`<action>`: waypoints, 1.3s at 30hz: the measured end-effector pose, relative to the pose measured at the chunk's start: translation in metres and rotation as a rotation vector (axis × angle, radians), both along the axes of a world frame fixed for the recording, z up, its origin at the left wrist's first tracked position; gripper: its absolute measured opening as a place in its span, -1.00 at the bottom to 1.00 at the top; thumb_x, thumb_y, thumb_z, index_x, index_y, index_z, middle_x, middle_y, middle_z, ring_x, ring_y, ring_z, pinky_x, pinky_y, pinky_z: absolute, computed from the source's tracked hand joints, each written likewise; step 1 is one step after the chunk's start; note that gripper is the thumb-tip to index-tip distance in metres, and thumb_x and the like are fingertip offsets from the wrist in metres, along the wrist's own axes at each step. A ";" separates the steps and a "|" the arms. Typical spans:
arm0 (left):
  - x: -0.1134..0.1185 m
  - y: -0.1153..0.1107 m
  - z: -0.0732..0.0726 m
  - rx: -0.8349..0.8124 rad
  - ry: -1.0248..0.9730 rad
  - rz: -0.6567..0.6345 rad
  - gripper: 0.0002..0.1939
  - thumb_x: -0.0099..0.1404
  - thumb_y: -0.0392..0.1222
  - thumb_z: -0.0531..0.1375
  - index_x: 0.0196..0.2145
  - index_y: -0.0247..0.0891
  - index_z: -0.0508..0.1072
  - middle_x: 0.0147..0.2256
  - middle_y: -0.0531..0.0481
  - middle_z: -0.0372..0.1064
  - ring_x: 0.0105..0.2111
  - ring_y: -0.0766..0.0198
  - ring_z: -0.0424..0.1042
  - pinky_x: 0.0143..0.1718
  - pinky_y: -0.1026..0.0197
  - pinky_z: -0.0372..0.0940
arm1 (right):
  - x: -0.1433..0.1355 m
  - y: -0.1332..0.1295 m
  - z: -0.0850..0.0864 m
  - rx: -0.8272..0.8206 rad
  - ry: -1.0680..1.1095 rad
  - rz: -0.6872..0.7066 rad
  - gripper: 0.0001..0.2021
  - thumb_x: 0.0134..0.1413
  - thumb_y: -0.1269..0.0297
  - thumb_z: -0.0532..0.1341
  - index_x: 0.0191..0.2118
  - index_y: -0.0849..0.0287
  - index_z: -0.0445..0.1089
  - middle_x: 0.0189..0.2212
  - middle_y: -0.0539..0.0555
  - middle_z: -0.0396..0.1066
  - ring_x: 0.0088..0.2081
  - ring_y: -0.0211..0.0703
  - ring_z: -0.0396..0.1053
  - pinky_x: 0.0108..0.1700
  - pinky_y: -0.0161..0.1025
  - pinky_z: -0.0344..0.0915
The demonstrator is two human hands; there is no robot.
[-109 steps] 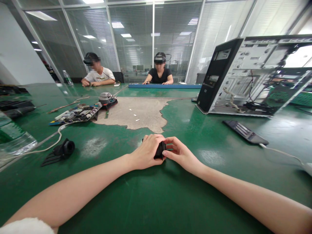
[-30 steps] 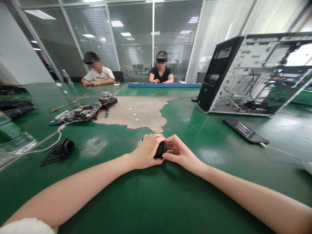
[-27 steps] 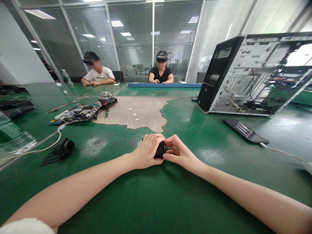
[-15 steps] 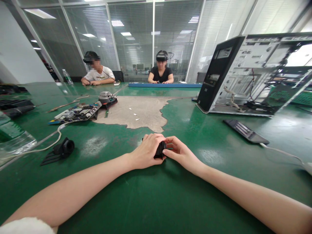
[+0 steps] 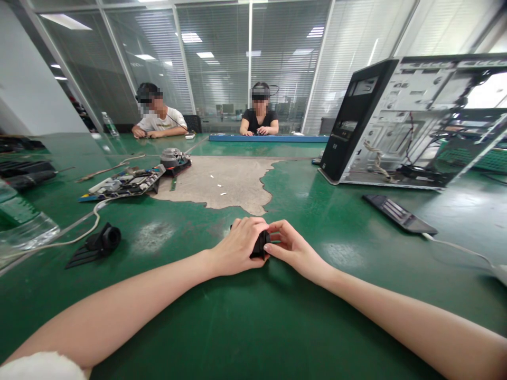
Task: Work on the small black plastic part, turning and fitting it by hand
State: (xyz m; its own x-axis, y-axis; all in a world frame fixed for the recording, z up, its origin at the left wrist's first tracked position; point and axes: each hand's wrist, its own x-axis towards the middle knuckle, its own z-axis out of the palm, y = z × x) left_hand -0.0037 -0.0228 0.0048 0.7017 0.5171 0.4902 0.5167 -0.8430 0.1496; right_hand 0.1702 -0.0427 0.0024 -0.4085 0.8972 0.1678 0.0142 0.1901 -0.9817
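Note:
A small black plastic part (image 5: 260, 246) is between my two hands, just above or on the green table (image 5: 253, 322); its exact kind does not show. My left hand (image 5: 240, 245) wraps over it from the left, with the fingers covering its top and far side. From the right, my right hand (image 5: 291, 245) pinches its edge between thumb and fingertips. Most of the part is hidden under the left palm.
To the left lie a black plastic piece with a round end (image 5: 105, 240), a circuit board (image 5: 122, 184) and a water bottle (image 5: 24, 221). An open computer case (image 5: 368, 121) stands at right, behind a black slotted device (image 5: 400, 214). Two people sit across the table.
My hands and the black part stay almost in place. Across the table, the person in black has raised one hand slightly and shifted a little left.

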 end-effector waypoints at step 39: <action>-0.003 -0.001 0.000 -0.023 0.001 -0.004 -0.47 0.07 -0.15 0.13 -0.04 -0.24 -0.01 -0.06 -0.18 0.13 -0.09 0.05 0.17 -0.15 0.03 0.06 | 0.001 0.003 0.000 -0.036 0.007 0.052 -0.70 -0.12 0.25 0.24 -0.25 0.13 0.15 -0.28 0.02 0.24 -0.23 -0.22 0.30 -0.20 -0.18 0.31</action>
State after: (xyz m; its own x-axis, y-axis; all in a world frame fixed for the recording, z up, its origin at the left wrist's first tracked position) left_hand -0.0070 -0.0242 0.0045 0.7041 0.5256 0.4776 0.5139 -0.8412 0.1681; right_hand 0.1716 -0.0401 0.0020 -0.4535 0.8804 0.1388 -0.0013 0.1551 -0.9879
